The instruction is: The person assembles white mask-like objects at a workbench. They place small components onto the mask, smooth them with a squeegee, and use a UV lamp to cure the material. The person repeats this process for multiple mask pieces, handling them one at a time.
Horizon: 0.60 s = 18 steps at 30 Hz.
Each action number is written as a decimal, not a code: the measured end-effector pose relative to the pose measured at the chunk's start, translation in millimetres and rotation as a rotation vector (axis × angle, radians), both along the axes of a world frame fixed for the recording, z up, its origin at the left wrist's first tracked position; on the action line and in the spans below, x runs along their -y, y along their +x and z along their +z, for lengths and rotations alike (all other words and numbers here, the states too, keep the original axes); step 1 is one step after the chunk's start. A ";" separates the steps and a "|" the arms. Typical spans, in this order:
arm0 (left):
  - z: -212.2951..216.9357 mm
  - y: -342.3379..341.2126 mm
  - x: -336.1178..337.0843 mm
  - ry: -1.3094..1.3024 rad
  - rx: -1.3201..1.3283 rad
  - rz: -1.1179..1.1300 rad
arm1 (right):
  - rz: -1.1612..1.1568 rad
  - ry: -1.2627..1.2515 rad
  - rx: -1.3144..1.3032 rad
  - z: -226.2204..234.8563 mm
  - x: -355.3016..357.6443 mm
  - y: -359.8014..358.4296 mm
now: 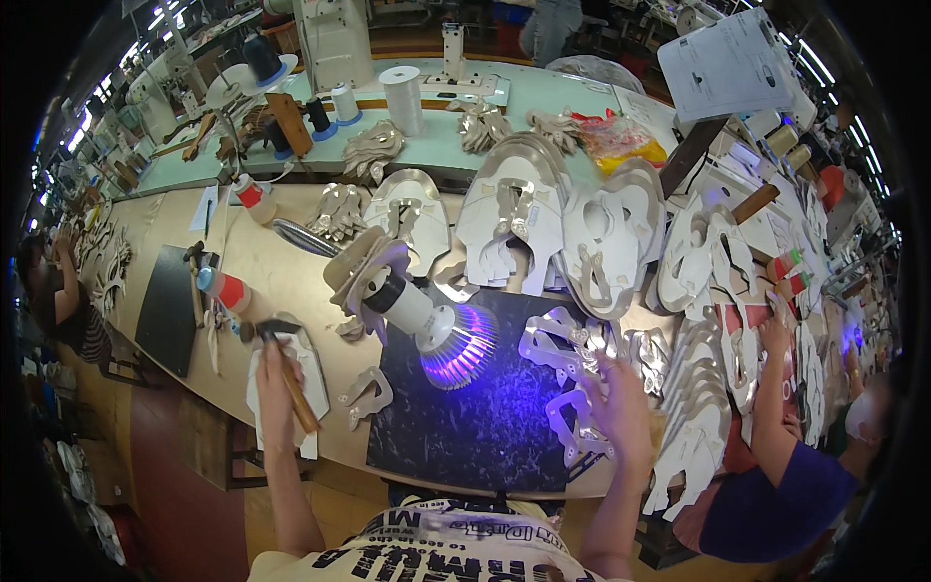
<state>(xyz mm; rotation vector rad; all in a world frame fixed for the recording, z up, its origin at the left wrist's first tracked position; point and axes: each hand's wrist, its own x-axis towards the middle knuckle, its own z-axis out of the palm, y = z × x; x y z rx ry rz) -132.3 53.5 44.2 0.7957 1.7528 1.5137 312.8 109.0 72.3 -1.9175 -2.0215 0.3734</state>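
While left hand (278,378) grips wooden-handled tool (300,402), pale cutouts (557,417) lie just left of right hand (621,400); cannot tell whether it pinches.

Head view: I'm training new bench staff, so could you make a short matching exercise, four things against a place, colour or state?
1. Hammer
2. Lamp bulb
3. Large thread spool
4. Mat lit by the bulb

A. Mottled black
B. Standing on the pale green table
C. In the left hand
D. Glowing violet

Pairs: 1-C, 2-D, 3-B, 4-A
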 end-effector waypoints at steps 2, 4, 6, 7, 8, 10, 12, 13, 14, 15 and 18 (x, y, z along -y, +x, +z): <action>-2.1 -31.1 -30.0 -0.063 -0.154 0.007 | -0.065 0.109 0.007 -7.4 -11.7 19.5; -5.8 -47.3 -57.5 -0.127 -0.334 -0.026 | -0.116 0.131 -0.024 -14.9 -24.8 30.5; -13.2 -45.8 -71.3 0.010 -0.326 -0.066 | -0.091 0.158 -0.109 -19.7 -39.3 37.1; -16.3 -42.4 -75.3 -0.009 -0.303 -0.029 | -0.099 0.138 -0.123 -23.3 -48.3 36.1; -19.5 -37.5 -76.9 0.062 -0.258 -0.057 | -0.074 0.140 -0.147 -26.4 -56.2 33.9; -26.2 -26.0 -72.5 0.114 -0.153 -0.048 | -0.059 0.082 -0.179 -32.3 -70.9 27.9; -28.6 -23.5 -67.5 0.074 -0.178 -0.029 | -0.081 0.027 -0.181 -37.9 -82.9 20.2; -30.4 -23.2 -66.7 0.074 -0.244 -0.018 | -0.094 0.002 -0.184 -40.2 -88.2 16.4; -32.3 -24.1 -62.9 0.045 -0.307 0.003 | -0.098 -0.016 -0.139 -42.7 -88.7 13.6; -34.3 -25.7 -64.0 0.080 -0.342 -0.013 | -0.093 0.005 -0.106 -43.9 -93.3 11.3; -41.4 -29.8 -66.6 0.099 -0.417 -0.044 | -0.079 0.041 -0.052 -44.9 -96.3 8.9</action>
